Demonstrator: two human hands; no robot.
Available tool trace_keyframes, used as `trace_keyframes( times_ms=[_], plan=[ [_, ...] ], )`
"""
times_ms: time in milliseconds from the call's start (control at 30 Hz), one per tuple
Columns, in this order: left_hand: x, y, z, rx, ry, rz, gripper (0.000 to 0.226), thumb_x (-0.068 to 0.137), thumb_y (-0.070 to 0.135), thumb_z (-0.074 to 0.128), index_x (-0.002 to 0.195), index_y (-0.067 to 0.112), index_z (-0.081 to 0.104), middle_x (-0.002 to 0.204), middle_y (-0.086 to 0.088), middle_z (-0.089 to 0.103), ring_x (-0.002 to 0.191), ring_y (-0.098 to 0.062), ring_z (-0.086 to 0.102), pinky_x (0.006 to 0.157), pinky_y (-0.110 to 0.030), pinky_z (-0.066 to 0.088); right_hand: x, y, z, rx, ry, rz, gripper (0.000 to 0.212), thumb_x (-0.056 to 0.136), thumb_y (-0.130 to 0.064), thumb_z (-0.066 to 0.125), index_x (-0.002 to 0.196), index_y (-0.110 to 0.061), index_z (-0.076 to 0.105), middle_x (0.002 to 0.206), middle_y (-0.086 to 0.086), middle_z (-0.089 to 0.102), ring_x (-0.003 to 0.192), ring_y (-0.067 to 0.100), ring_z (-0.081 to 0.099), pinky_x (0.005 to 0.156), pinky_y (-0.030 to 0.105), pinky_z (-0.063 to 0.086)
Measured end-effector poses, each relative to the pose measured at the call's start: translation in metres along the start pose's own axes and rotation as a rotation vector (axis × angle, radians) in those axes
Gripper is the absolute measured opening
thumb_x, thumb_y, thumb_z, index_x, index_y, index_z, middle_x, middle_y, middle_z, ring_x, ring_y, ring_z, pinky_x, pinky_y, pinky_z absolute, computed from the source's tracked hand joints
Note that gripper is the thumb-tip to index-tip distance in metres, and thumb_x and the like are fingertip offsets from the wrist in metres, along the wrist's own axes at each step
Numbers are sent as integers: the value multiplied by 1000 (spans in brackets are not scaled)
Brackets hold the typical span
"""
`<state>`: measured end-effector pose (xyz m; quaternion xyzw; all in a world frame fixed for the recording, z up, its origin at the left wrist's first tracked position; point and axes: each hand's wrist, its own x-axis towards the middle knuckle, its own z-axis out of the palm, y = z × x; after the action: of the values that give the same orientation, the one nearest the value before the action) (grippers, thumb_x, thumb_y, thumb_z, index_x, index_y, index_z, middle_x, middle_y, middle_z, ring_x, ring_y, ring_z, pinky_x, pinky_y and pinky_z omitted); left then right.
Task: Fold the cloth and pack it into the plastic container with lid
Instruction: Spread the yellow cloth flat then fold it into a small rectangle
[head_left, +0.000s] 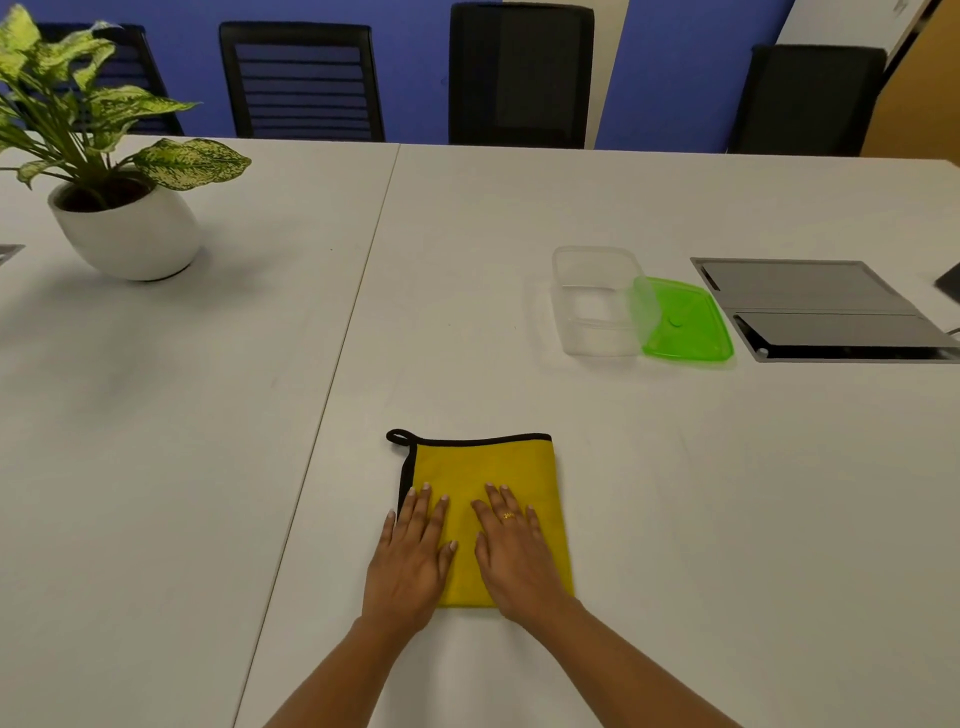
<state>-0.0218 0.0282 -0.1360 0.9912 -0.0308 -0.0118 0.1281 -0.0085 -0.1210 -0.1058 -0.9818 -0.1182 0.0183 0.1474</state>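
Note:
A yellow cloth (483, 467) with black trim and a black hanging loop lies folded into a rectangle near the front of the white table (519, 208). My left hand (413, 553) lies flat on the cloth's left part, fingers spread. My right hand (514, 551), wearing a ring, presses flat on its right part. Farther back and to the right stands a clear plastic container (597, 306) with nothing in it. Its green lid (685, 322) lies on the table, touching the container's right side.
A potted plant in a white pot (127, 234) stands at the back left. A grey cable-box panel (821, 306) is set into the table right of the lid. Black chairs (519, 78) line the far edge. A seam (337, 353) runs between two tabletops.

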Motion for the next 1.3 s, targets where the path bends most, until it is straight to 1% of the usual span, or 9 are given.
trace_keyframes(
  times_ms=[167,267,533,667,833,967,1133,1200,1300],
  plan=[
    [0,1,8,17,63,16,56,97,47,6,147,23,-3,148,-2,34,144,-6,-17,114,-23,-7,0,-10,14,-9,-30,-19,63,86,-37,13,145,-17,22,147,8,39,138,25,34,117,37,13],
    [-1,-2,11,33,104,44,56,98,45,7,148,22,-2,155,2,16,144,-7,-16,114,-24,-6,-10,-7,26,45,-93,-24,50,98,-35,2,147,-23,1,134,-1,56,128,16,37,111,30,5],
    [-2,-4,15,62,118,34,57,97,49,7,148,23,1,150,3,24,144,-6,-16,112,-26,-1,-26,33,20,-56,4,30,60,95,-53,12,144,-22,26,143,2,46,140,10,7,112,29,3],
    [-3,-3,18,43,88,36,57,97,49,8,148,24,2,154,3,19,144,-6,-16,111,-26,-1,-26,41,22,-34,64,159,57,96,-50,7,147,-24,2,141,2,48,143,4,-14,113,31,-2],
    [1,-4,20,20,117,58,58,97,49,9,148,23,1,157,8,-15,145,-7,-15,112,-25,-2,-3,27,20,24,112,304,61,96,-46,0,136,-10,30,131,12,58,141,18,8,115,31,-15],
    [0,-3,21,3,136,63,58,97,48,10,148,22,2,157,8,-15,145,-7,-13,113,-25,-1,15,31,25,-89,173,133,52,97,-31,13,146,-18,17,136,6,54,144,15,-11,113,33,-4],
    [1,-1,22,1,150,58,58,97,46,8,148,20,1,157,6,-16,145,-7,-13,113,-25,0,37,11,21,-76,34,-135,51,77,-30,34,124,-22,53,124,-4,64,123,17,52,111,30,24],
    [1,0,22,1,154,60,59,97,45,9,148,17,0,157,5,-16,145,-8,-12,114,-25,0,45,4,22,-51,-15,-181,51,77,-33,32,119,-24,61,122,-6,65,114,12,61,94,31,49],
    [0,0,23,1,151,51,59,97,44,10,148,17,-1,157,4,-16,145,-8,-12,114,-24,0,55,3,25,-45,-46,-192,49,97,-31,15,124,-25,55,127,-7,62,117,10,58,89,34,51]
  ],
)
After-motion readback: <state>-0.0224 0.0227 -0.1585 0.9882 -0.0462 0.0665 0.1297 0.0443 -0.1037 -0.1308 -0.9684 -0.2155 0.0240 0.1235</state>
